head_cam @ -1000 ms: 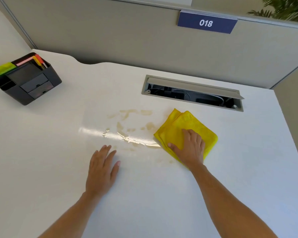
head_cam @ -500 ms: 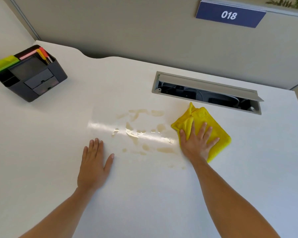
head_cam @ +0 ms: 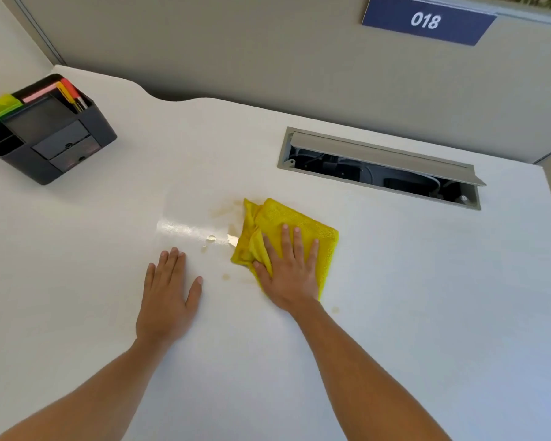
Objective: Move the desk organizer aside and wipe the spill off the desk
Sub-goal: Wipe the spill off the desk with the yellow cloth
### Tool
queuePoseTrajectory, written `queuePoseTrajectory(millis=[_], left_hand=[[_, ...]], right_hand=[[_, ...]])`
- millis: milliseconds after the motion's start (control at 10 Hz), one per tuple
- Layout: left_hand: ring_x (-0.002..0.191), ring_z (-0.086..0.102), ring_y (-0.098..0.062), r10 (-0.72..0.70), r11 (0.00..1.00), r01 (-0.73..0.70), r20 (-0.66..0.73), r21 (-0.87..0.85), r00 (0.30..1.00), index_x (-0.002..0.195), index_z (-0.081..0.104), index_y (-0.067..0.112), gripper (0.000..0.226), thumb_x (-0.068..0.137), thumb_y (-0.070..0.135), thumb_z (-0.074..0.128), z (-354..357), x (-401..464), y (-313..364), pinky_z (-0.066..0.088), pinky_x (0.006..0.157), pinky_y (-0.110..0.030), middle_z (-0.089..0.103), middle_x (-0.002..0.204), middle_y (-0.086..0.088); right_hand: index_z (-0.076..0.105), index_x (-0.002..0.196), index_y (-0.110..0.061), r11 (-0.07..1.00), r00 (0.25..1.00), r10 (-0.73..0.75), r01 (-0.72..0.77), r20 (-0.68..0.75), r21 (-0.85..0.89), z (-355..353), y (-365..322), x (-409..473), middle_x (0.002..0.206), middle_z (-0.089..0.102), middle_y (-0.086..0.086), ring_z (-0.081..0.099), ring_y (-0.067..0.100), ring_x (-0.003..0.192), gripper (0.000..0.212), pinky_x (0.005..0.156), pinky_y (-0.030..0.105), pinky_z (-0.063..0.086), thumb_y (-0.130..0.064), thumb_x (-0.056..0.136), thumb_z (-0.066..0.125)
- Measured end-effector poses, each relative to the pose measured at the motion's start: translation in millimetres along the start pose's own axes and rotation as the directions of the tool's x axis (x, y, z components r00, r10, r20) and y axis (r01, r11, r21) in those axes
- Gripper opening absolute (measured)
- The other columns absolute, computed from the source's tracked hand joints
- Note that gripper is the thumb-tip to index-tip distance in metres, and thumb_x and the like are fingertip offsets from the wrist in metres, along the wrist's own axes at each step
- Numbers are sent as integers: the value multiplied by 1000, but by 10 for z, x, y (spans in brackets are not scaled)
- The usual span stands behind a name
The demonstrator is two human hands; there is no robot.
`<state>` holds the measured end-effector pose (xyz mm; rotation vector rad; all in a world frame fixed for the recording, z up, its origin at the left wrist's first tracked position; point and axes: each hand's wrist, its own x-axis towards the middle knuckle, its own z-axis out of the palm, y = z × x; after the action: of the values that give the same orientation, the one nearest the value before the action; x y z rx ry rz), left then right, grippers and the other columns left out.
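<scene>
A folded yellow cloth (head_cam: pixel 303 222) lies on the white desk (head_cam: pixel 411 297), and my right hand (head_cam: pixel 288 270) presses flat on it with straight fingers. The cloth covers the right part of a brownish spill (head_cam: pixel 218 211); drops and a wet sheen show just left of it. Flat on the desk near the spill's front left edge rests my left hand (head_cam: pixel 167 299), fingers straight, holding nothing. The black desk organizer (head_cam: pixel 50 135), with pens and coloured notes in it, stands at the far left of the desk, well away from the spill.
An open cable hatch (head_cam: pixel 379 168) with a raised grey lid is sunk into the desk behind the cloth. Grey partition walls (head_cam: pixel 236 49) close off the back and left; a blue sign reading 018 (head_cam: pixel 427 20) hangs on the back one.
My right hand has slid the cloth to the left over the spill, so less brown liquid shows. My left hand has stayed flat on the desk.
</scene>
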<state>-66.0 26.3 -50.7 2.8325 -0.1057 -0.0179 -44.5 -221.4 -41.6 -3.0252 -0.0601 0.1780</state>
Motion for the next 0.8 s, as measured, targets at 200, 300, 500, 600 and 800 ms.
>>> queuePoseTrajectory(millis=[200, 300, 500, 600, 800], left_hand=[[150, 12, -21, -6, 1000, 6, 5, 7, 1000, 150, 26, 5, 72, 95, 51, 24, 9, 4, -18, 4, 122, -40, 23, 160, -10], [150, 13, -21, -6, 1000, 6, 2, 7, 1000, 149, 27, 5, 71, 95, 51, 26, 9, -5, -26, 4, 122, -40, 24, 160, -10], [149, 14, -22, -2, 1000, 2, -4, 0, 1000, 149, 28, 5, 71, 95, 51, 26, 16, -3, -18, 4, 122, -40, 25, 159, -11], [149, 15, -23, 3, 1000, -3, -10, -2, 1000, 148, 30, 4, 71, 94, 50, 26, 8, -11, -15, 7, 122, -42, 27, 159, -12], [147, 21, -27, 8, 1000, -8, -19, -2, 1000, 145, 34, 1, 72, 93, 50, 27, -14, -5, 0, 12, 121, -46, 32, 156, -15]], right_hand=[[24, 152, -33, 992, 992, 124, -124, -33, 1, -54, 760, -170, 164, 11, 2, 4, 25, 151, 60, 118, 58, -1, -58, 98, 28], [27, 152, -28, 933, 933, 358, -356, -44, 50, -80, 1194, -391, 164, 13, 3, 3, 24, 151, 61, 119, 57, -2, -56, 98, 32], [27, 153, -26, 784, 786, 615, -602, -59, 150, -30, 1142, -737, 164, 14, 7, 3, 28, 151, 63, 117, 62, 0, -56, 98, 30], [29, 152, -24, 781, 781, 619, -601, -81, 171, -18, 763, -806, 162, 20, 13, 9, 33, 150, 63, 115, 66, 3, -55, 97, 29], [35, 150, -26, 949, 948, 313, -310, -56, 59, 105, 177, -983, 159, 26, 14, 14, 37, 149, 66, 114, 68, 8, -62, 94, 28]])
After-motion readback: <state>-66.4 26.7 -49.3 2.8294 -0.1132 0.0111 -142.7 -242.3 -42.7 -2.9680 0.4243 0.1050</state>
